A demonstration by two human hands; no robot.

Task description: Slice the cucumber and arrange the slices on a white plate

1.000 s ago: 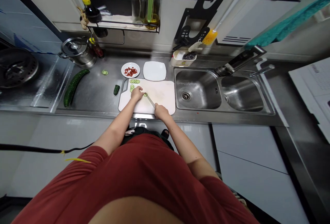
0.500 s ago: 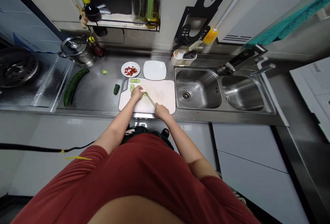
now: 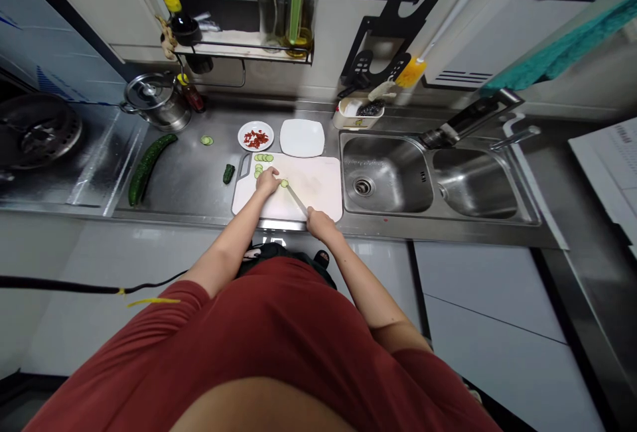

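right hand (image 3: 321, 223) behind knife (image 3: 297, 201), cucumber slice (image 3: 284, 183) at its tip

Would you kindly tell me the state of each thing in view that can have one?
Left hand: fingers bent, over the cutting board.
Right hand: closed on the knife.
Knife: tip at a cucumber slice.
Other slices: cut, lying flat.
Long cucumber: apparently uncut.
Short cucumber piece: off the board.
Red pieces: chopped, on a round plate.
Square plate: face up.
Steel pot: lid on.

Muted indoor light, soft glare on the sink (image 3: 398, 176), edges stretched.
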